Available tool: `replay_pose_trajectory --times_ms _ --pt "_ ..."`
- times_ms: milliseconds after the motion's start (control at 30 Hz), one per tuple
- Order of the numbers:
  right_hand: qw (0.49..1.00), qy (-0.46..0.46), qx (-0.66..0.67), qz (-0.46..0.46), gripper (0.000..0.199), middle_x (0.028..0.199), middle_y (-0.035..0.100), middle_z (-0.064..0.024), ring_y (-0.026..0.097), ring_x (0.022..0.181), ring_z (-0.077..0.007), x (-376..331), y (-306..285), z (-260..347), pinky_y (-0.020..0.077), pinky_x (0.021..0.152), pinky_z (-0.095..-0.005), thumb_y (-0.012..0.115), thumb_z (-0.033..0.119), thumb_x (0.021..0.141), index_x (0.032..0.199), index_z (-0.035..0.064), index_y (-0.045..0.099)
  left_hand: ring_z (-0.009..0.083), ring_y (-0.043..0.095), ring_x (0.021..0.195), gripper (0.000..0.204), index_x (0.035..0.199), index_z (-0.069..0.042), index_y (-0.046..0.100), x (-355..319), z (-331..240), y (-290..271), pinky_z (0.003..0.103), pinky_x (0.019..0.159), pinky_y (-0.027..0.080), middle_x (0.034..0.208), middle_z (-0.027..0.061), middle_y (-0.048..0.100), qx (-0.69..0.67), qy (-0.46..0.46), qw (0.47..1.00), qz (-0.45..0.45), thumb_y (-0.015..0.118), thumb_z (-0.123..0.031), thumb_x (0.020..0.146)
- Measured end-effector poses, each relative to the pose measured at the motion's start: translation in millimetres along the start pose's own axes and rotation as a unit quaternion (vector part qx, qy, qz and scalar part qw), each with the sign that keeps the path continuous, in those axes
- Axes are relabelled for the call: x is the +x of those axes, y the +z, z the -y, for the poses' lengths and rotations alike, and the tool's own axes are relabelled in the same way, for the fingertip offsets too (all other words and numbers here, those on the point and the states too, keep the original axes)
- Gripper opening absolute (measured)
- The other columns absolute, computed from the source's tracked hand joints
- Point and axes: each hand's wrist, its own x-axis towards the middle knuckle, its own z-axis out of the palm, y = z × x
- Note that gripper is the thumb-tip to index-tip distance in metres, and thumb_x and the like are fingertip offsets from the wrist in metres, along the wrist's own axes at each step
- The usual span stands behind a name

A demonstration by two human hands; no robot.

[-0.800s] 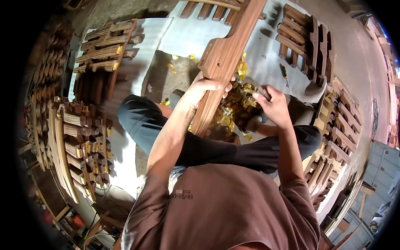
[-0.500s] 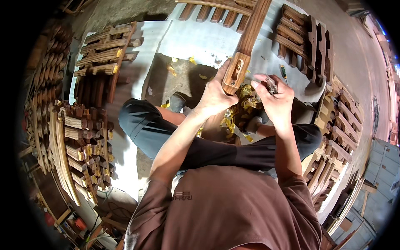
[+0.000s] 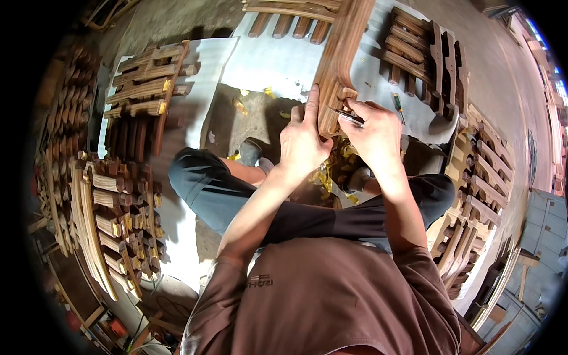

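- Floor (image 3: 500, 65): grey concrete, rough, stained.
- Brown T-shirt (image 3: 343, 296): soft cloth, light folds, small print on chest.
- White sheets (image 3: 275, 62): flat, smooth, on the floor left, ahead and right; hard shadows.
- Dark trousers (image 3: 302, 222): matte cloth, legs crossed under the work.
- Left lower stack (image 3: 112, 219): chunky wood bars, striped grain, rounded edges, yellow bits at the ends.
- Right stack (image 3: 488, 177): paler wood, curved bars set in rows.
- Upper left stack (image 3: 145, 89): ribbed wood bars, straight brown rail along one side.
- Upper right stack (image 3: 417, 56): dark wood slats, curved side rails.
- Wooden piece (image 3: 336, 68): long, brown, streaky grain, smooth; curved notch and stubby step on its right side. Near end between both hands, over the gap ahead of the legs; far end runs out of the top of view.
- Left hand (image 3: 300, 145): holding the wooden piece's near end, index straight along its left side; underside grip hidden.
- Right hand (image 3: 377, 133): narrow, pinching a tool, beside the stepped edge.
- Yellow scraps (image 3: 323, 177): thin, crinkled, piled on the floor below the hands.
- Screwdriver (image 3: 398, 103): green-yellow handle, thin shaft, on the right sheet.
- Tool (image 3: 349, 116): slim, dark, shiny, pointed; tip over the wood, contact unclear.
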Motion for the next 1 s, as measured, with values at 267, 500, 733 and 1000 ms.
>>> replay_pose_trajectory --times_ms 267,500,733,1000 --pt "0.968 0.022 0.234 -0.088 0.021 0.080 0.070 -0.0164 0.069 0.070 -0.0331 8 42 -12 0.0548 0.064 -0.0385 0.076 0.011 0.073 0.091 0.0015 0.073 0.0449 0.065 0.087 0.110 0.158 -0.015 0.016 10 7 -14 0.049 0.074 0.057 0.117 0.0304 0.052 0.135 0.008 0.990 -0.032 0.079 -0.011 0.067" --pt "0.948 -0.076 0.266 -0.159 0.019 0.077 0.069 -0.0132 0.068 0.066 -0.0307 16 52 -15 0.0542 0.059 -0.0341 0.074 0.002 0.069 0.087 0.0025 0.071 0.0472 0.066 0.089 0.108 0.157 -0.018 0.019 22 -2 -30 0.048 0.079 0.058 0.121 0.0334 0.054 0.148 0.003 0.989 -0.026 0.077 -0.010 0.066" --pt "0.949 0.052 0.311 -0.017 0.019 0.073 0.067 -0.0195 0.069 0.064 -0.0216 -18 -13 -26 0.0517 0.058 -0.0368 0.075 0.016 0.084 0.085 -0.0015 0.069 0.0257 0.069 0.090 0.087 0.149 -0.001 0.034 39 27 -57 0.034 0.084 0.055 0.099 0.0183 0.068 -0.074 0.018 0.997 -0.032 0.067 -0.003 0.069" --pt "0.880 0.180 0.431 0.083 0.016 0.071 0.059 -0.0003 0.049 0.061 -0.0090 -50 15 -101 0.0432 0.056 -0.0285 0.069 0.015 0.092 0.092 -0.0005 0.065 0.0110 0.064 0.086 0.084 0.149 -0.004 0.037 40 29 -68 0.028 0.080 0.054 0.096 0.0047 0.066 -0.284 0.000 0.957 0.060 0.067 0.004 0.071"
